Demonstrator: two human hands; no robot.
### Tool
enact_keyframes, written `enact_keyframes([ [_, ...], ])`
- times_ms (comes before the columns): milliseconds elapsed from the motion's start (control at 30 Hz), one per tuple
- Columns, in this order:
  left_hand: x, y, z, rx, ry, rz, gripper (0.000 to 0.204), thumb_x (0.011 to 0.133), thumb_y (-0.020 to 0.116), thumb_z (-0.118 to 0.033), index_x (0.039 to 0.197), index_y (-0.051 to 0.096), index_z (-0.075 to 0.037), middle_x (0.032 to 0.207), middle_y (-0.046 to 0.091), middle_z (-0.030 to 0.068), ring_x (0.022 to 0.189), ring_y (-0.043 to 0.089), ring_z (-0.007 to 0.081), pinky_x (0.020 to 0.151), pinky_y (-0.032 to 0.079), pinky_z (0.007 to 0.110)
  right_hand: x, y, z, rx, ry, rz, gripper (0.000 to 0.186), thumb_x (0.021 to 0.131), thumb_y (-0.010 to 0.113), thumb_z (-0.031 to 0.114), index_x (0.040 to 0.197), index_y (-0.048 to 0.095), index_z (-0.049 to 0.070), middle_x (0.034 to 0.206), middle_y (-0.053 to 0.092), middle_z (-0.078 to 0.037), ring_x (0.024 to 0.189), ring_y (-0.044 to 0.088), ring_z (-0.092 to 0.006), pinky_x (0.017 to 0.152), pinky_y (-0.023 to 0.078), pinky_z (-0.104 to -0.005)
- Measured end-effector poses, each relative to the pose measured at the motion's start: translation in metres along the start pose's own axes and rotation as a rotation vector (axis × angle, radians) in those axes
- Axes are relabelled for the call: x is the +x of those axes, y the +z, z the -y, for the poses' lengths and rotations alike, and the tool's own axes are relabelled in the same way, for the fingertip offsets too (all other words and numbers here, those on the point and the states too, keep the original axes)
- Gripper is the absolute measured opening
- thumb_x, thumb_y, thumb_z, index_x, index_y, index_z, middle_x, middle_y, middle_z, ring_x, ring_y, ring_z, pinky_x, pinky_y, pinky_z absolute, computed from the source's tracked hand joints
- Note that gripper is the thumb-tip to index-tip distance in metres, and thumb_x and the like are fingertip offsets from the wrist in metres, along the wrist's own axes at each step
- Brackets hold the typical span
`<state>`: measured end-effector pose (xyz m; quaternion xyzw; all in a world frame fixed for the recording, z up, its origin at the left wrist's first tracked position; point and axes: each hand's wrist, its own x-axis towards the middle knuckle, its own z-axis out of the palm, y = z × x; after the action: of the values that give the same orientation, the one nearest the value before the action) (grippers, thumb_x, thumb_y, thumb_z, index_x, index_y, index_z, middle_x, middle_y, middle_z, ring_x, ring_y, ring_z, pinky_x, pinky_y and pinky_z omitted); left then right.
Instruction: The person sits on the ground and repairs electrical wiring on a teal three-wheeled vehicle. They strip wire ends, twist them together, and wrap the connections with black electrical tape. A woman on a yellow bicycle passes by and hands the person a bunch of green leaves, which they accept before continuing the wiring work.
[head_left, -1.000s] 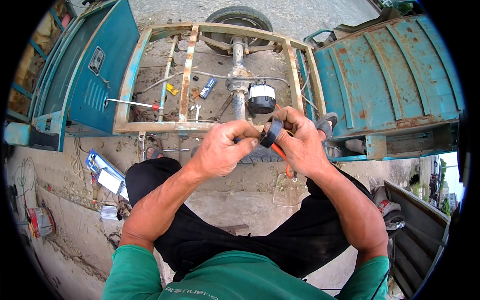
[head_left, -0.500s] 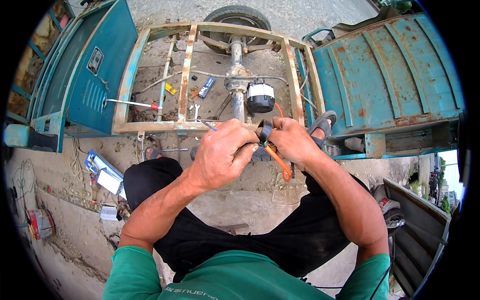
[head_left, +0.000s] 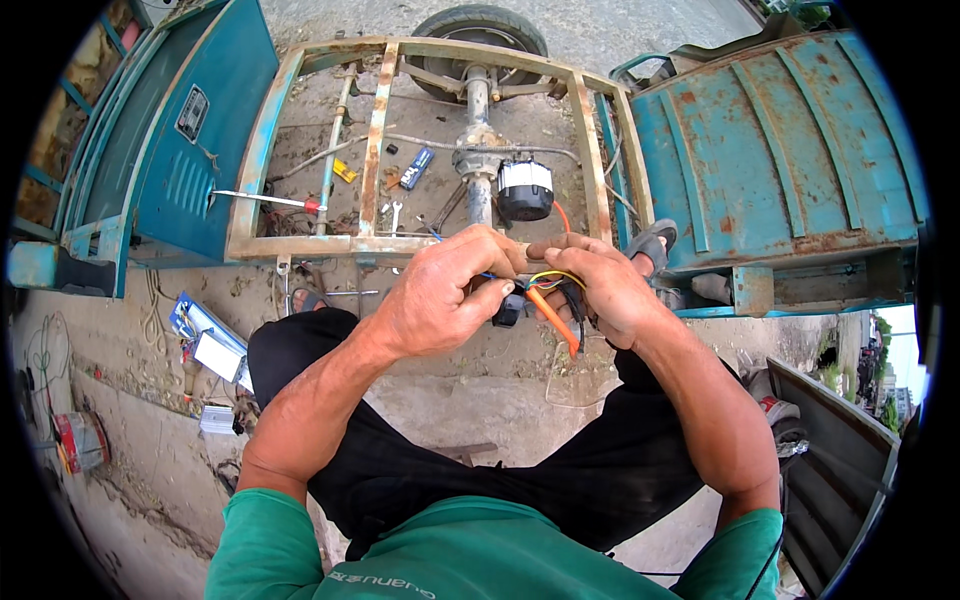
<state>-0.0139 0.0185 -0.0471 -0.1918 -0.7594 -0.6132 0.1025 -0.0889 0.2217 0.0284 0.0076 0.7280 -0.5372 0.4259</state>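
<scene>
Both hands are raised in front of me, near the frame's front rail, with fingertips almost meeting. My left hand (head_left: 445, 290) is closed in a pinch, a thin blue wire (head_left: 488, 275) showing at its fingers. A black tape roll (head_left: 507, 310) hangs just under its thumb. My right hand (head_left: 605, 290) is closed around thin coloured wires (head_left: 560, 277), yellow and green among them. Between the hands an orange cable (head_left: 553, 322) slants downward, and a black lead hangs beside it. Fingers hide the point where the wires meet.
Ahead lies a rusty metal frame (head_left: 370, 150) with an axle, a wheel (head_left: 480, 50) and a black-and-silver motor (head_left: 525, 190). A screwdriver (head_left: 270, 202) rests across its left side. A wrench (head_left: 397, 215) and blue box (head_left: 416, 168) lie on the ground. Teal panels flank both sides.
The black tape roll has dropped from between my hands to below the left fingertips. My right hand has turned and moved slightly right, exposing the coloured wires. The orange cable's end has swung.
</scene>
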Motion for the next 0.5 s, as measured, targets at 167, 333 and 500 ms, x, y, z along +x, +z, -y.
enact_keyframes([
  [167, 0.002, -0.001, -0.004, -0.112, -0.236, 0.024, 0.007, 0.092, 0.063, -0.005, 0.097, 0.061, 0.0, 0.09, 0.068, 0.0087, 0.076, 0.064, 0.0153, 0.069, 0.053, 0.032, -0.012, -0.003, -0.001, -0.301, -0.208, 0.114, 0.032, 0.097, 0.067, 0.018, 0.117, 0.059, -0.004, 0.092, 0.066, -0.009, 0.079, 0.065, -0.0145, 0.071, 0.052, -0.0287],
  [333, 0.001, 0.005, -0.004, -0.48, -0.379, 0.059, 0.011, 0.098, 0.06, -0.009, 0.103, 0.06, 0.001, 0.077, 0.064, 0.0039, 0.057, 0.056, 0.0081, 0.051, 0.046, 0.026, -0.021, -0.007, 0.009, -0.368, -0.19, 0.166, 0.027, 0.093, 0.07, 0.01, 0.114, 0.059, -0.003, 0.089, 0.066, -0.007, 0.079, 0.064, -0.0127, 0.072, 0.052, -0.0287],
  [500, -0.004, 0.009, 0.001, -0.687, -0.44, 0.084, 0.014, 0.101, 0.056, -0.009, 0.111, 0.057, 0.001, 0.078, 0.063, 0.0043, 0.058, 0.056, 0.0079, 0.052, 0.046, 0.024, -0.031, 0.007, 0.013, -0.472, -0.261, 0.058, 0.029, 0.091, 0.071, 0.014, 0.111, 0.063, -0.005, 0.087, 0.068, -0.008, 0.076, 0.064, -0.0129, 0.07, 0.052, -0.0295],
])
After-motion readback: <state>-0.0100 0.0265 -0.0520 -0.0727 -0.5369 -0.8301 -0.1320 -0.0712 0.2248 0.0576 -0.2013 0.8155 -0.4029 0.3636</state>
